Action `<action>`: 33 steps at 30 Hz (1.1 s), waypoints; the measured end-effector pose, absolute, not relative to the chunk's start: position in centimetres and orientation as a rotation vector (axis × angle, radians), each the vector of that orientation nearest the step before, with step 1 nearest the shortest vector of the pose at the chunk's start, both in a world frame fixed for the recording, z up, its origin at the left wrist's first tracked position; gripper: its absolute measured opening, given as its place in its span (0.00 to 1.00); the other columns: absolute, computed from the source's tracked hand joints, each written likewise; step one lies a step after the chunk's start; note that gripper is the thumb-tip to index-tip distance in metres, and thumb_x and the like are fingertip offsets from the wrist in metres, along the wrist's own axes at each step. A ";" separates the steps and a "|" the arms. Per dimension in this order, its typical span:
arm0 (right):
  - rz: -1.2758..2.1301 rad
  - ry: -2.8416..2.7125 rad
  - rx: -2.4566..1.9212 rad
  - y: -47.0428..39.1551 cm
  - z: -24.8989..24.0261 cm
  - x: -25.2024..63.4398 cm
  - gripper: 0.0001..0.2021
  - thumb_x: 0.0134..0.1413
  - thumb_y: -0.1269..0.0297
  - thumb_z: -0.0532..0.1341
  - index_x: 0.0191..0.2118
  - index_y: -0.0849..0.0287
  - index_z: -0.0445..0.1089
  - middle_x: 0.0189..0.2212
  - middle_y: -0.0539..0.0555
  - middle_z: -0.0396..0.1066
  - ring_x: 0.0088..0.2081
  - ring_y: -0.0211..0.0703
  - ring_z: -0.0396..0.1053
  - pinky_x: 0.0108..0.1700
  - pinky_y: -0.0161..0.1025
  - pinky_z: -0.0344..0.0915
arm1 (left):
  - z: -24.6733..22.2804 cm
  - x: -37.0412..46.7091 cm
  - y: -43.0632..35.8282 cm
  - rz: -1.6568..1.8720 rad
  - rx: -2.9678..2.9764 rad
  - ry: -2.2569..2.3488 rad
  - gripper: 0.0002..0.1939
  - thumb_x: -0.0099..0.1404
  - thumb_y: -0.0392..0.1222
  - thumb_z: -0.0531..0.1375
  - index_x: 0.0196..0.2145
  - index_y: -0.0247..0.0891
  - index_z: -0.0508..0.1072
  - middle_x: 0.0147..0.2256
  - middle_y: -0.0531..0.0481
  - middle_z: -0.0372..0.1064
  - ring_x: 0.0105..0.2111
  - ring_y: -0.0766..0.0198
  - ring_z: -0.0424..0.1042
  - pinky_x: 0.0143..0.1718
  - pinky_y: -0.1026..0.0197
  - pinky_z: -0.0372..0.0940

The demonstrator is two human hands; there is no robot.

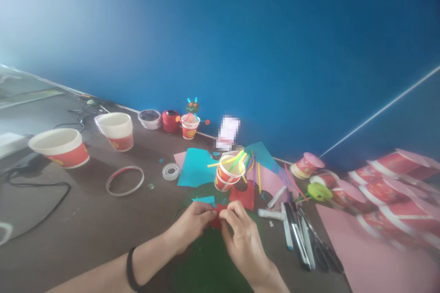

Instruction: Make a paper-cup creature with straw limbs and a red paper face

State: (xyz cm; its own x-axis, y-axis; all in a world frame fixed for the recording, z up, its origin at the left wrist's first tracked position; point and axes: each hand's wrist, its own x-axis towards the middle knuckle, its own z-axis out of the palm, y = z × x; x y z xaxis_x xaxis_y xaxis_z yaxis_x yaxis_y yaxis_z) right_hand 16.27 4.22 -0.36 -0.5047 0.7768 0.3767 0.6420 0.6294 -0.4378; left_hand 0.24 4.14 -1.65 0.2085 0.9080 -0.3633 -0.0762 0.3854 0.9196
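Both hands meet over a dark green sheet [206, 261]. My left hand [192, 222] pinches the left edge of a small piece of red paper [216, 220]. Closed on the right edge of that same piece is my right hand [240, 236]; the fingers hide part of it. Just beyond the hands lies a red paper sheet [248, 199] with a round cut-out, beside a cup [225, 183] full of coloured straws [239, 160]. Small blue scraps [204, 199] lie close to my left fingers.
Paper cups [120, 142] and a tape roll [171, 172] stand to the left. A cup figure [189, 132] with a green head is by the wall. Markers [298, 238], scissors [323, 247], a pink sheet [371, 256] and several decorated red cups [388, 192] fill the right side.
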 end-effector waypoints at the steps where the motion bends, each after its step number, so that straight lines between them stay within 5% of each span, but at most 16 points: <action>1: 0.332 -2.298 -1.108 4.2 -0.4 16.3 0.10 0.57 0.76 0.49 0.34 0.58 0.65 0.30 0.51 0.57 0.30 0.39 0.62 0.34 0.35 0.61 | -1.7 0.2 4.1 0.844 0.926 1.149 0.15 0.57 0.51 0.57 0.24 0.35 0.67 0.17 0.60 0.50 0.16 0.73 0.43 0.16 0.66 0.36; 10: 0.351 -2.322 -1.111 4.2 -0.5 16.4 0.10 0.58 0.75 0.48 0.35 0.58 0.65 0.30 0.51 0.57 0.31 0.39 0.61 0.35 0.35 0.61 | -1.7 0.2 4.1 0.838 0.917 1.146 0.16 0.57 0.52 0.57 0.26 0.34 0.68 0.19 0.58 0.55 0.16 0.74 0.43 0.17 0.66 0.36; 23: 0.540 -2.074 -1.205 4.6 -1.2 16.3 0.04 0.56 0.71 0.53 0.32 0.58 0.63 0.29 0.51 0.61 0.31 0.40 0.64 0.33 0.35 0.60 | -1.4 0.3 4.2 0.853 0.925 1.098 0.16 0.58 0.51 0.56 0.22 0.38 0.62 0.15 0.63 0.42 0.15 0.73 0.39 0.16 0.65 0.35; 29: 0.649 -1.956 -1.258 4.8 -1.3 16.2 0.04 0.54 0.70 0.54 0.30 0.58 0.62 0.27 0.51 0.62 0.27 0.38 0.63 0.29 0.34 0.59 | -1.0 0.5 4.0 0.967 1.360 1.161 0.18 0.61 0.45 0.55 0.16 0.36 0.62 0.21 0.55 0.55 0.24 0.67 0.56 0.27 0.65 0.52; 33: 0.653 -1.935 -1.258 4.8 -1.0 16.1 0.05 0.52 0.72 0.54 0.28 0.58 0.61 0.25 0.49 0.61 0.26 0.37 0.62 0.29 0.33 0.58 | -0.8 0.5 3.9 0.971 1.513 1.155 0.17 0.63 0.42 0.52 0.18 0.37 0.66 0.25 0.51 0.62 0.30 0.62 0.61 0.34 0.62 0.54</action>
State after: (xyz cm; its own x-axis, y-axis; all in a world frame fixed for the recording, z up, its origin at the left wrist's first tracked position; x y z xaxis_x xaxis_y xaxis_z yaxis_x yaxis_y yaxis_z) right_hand 16.09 4.76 -1.02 -0.2587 0.9189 0.2979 0.5505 0.3936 -0.7362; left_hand 0.48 3.86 -0.82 0.2341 0.9715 0.0381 0.2047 -0.0876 0.9749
